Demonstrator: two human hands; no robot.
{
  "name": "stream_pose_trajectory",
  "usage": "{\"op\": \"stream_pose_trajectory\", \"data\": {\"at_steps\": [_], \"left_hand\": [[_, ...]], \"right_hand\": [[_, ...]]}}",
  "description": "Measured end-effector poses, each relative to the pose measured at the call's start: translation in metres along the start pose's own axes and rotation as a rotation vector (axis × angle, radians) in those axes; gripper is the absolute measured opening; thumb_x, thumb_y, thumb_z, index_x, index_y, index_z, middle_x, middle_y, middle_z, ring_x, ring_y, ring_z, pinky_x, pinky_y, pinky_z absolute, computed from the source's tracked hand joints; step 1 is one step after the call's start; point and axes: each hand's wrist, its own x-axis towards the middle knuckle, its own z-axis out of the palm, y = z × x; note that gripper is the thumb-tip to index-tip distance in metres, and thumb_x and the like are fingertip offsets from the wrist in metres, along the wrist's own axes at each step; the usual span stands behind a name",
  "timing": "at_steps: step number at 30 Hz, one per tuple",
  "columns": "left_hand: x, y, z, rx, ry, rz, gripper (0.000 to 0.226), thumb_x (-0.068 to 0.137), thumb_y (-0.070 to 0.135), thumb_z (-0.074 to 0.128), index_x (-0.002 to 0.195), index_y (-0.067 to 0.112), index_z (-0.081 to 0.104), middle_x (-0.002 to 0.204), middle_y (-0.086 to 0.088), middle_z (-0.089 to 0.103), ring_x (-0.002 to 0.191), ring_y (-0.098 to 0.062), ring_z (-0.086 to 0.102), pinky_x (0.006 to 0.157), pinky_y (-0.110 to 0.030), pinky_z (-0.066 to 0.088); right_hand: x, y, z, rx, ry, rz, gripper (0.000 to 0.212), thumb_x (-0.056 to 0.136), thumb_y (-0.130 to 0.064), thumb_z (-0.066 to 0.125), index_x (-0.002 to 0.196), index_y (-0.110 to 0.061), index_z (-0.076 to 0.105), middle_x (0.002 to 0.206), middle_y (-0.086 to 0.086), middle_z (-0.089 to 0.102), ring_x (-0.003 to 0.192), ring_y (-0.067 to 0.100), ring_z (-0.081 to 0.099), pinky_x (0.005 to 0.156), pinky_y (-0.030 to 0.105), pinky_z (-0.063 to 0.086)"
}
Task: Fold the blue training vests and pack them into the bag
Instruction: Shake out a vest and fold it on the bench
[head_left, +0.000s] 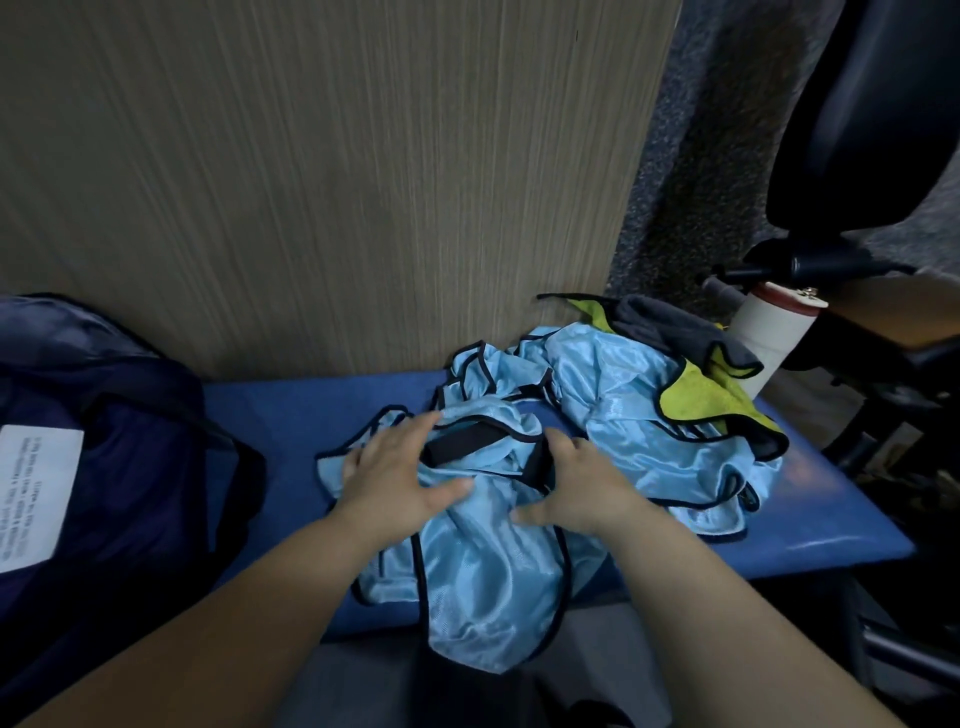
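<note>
From the head camera, a blue padded bench (291, 415) runs along a wood-grain panel (311, 182). One light blue vest (483, 571) with dark trim lies rumpled at the middle of the bench's front edge, and its lower part hangs over that edge. The left hand (400, 467) lies flat on the vest's left side with its fingers spread and straight, gripping nothing. The right hand (576, 483) lies flat on the vest's right side, fingers apart and its thumb pointing toward the left hand. Between the two hands a black band (467, 447) of the vest shows.

Just behind and to the right, toward the bench's right end, a loose pile of blue vests (623, 415) touches the vest under the hands. A yellow-green cloth (701, 395) and a grey cloth (670, 322) rest on the far right part of that pile.

At the bench's left end sits a dark navy bag (104, 441) with a white label (36, 493), well apart from the vests. Off the bench's far right corner stands a white cylinder with a red top (774, 332), and a black chair (857, 130) is beyond it.
</note>
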Motion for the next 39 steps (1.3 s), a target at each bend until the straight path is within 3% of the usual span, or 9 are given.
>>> {"op": "stream_pose_trajectory", "data": {"at_steps": [3, 6, 8, 13, 17, 20, 27, 33, 39], "left_hand": [[0.001, -0.007, 0.009, 0.133, -0.095, -0.006, 0.082, 0.084, 0.069, 0.053, 0.15, 0.05, 0.009, 0.155, 0.005, 0.03, 0.145, -0.017, 0.018, 0.117, -0.044, 0.015], [0.002, -0.013, 0.01, 0.13, -0.033, 0.011, 0.073, 0.084, 0.068, 0.054, 0.148, 0.049, 0.022, 0.147, 0.011, 0.041, 0.139, -0.015, 0.026, 0.115, -0.041, 0.019], [0.005, -0.016, 0.007, 0.113, -0.02, 0.017, 0.065, 0.079, 0.076, 0.052, 0.138, 0.05, 0.04, 0.135, 0.014, 0.051, 0.131, -0.013, 0.036, 0.112, -0.04, 0.025], [0.006, -0.009, -0.014, 0.016, 0.012, 0.025, 0.052, 0.064, 0.089, 0.045, 0.084, 0.043, 0.058, 0.092, 0.021, 0.057, 0.103, -0.007, 0.05, 0.099, -0.037, 0.036], [0.01, -0.004, -0.032, -0.297, -0.031, 0.038, 0.025, 0.073, 0.058, 0.076, 0.085, 0.038, 0.066, 0.09, 0.017, 0.067, 0.093, -0.004, 0.062, 0.09, -0.031, 0.05], [0.011, 0.005, -0.05, -0.441, -0.078, 0.011, 0.025, 0.076, 0.038, 0.082, 0.095, 0.035, 0.066, 0.096, 0.017, 0.07, 0.09, 0.0, 0.065, 0.076, -0.017, 0.051], [0.002, 0.021, -0.083, -0.594, -0.122, 0.048, 0.036, 0.073, 0.034, 0.083, 0.105, 0.024, 0.069, 0.098, 0.011, 0.074, 0.092, -0.007, 0.07, 0.084, -0.027, 0.056], [-0.016, 0.027, -0.115, -0.783, -0.119, 0.079, 0.049, 0.071, 0.031, 0.085, 0.113, 0.015, 0.066, 0.108, -0.004, 0.073, 0.099, -0.023, 0.071, 0.094, -0.047, 0.054], [-0.026, 0.037, -0.179, -0.848, 0.043, 0.174, 0.041, 0.075, 0.02, 0.08, 0.114, 0.017, 0.066, 0.108, -0.007, 0.073, 0.103, -0.027, 0.069, 0.094, -0.042, 0.053]], "right_hand": [[0.005, 0.0, 0.007, 0.12, 0.093, 0.068, 0.094, 0.076, -0.038, 0.08, 0.149, -0.016, 0.025, 0.139, 0.009, 0.047, 0.127, 0.029, 0.048, 0.095, 0.038, 0.047], [0.01, 0.007, 0.004, 0.177, 0.156, 0.069, 0.033, 0.079, -0.025, 0.071, 0.108, -0.018, 0.058, 0.103, 0.003, 0.064, 0.092, 0.021, 0.061, 0.072, 0.033, 0.052], [0.011, 0.009, -0.001, 0.237, 0.186, 0.06, 0.017, 0.079, -0.027, 0.07, 0.093, -0.02, 0.061, 0.089, -0.003, 0.064, 0.08, 0.017, 0.059, 0.06, 0.028, 0.046], [0.011, 0.01, -0.014, 0.665, 0.354, -0.021, 0.011, 0.083, -0.02, 0.069, 0.087, -0.028, 0.063, 0.092, -0.011, 0.068, 0.087, 0.014, 0.063, 0.073, 0.029, 0.048], [0.006, 0.008, -0.021, 0.833, 0.427, -0.121, 0.015, 0.093, -0.016, 0.06, 0.09, -0.031, 0.063, 0.088, -0.01, 0.066, 0.068, 0.008, 0.056, 0.061, 0.024, 0.042], [0.002, 0.004, -0.022, 0.921, 0.431, -0.163, 0.023, 0.095, -0.017, 0.057, 0.085, -0.037, 0.066, 0.092, -0.011, 0.069, 0.075, 0.011, 0.062, 0.068, 0.027, 0.047], [-0.024, -0.023, -0.027, 1.128, 0.366, -0.254, 0.03, 0.099, -0.017, 0.051, 0.095, -0.039, 0.071, 0.098, -0.002, 0.076, 0.093, 0.021, 0.072, 0.09, 0.045, 0.056], [-0.051, -0.051, -0.067, 0.98, 0.465, -0.388, 0.025, 0.098, -0.023, 0.052, 0.091, -0.037, 0.071, 0.097, -0.005, 0.073, 0.091, 0.015, 0.068, 0.087, 0.037, 0.053], [-0.077, -0.085, -0.129, 0.539, 0.585, -0.506, 0.016, 0.097, -0.029, 0.057, 0.088, -0.02, 0.068, 0.083, -0.009, 0.065, 0.082, 0.01, 0.059, 0.075, 0.023, 0.045]]}}
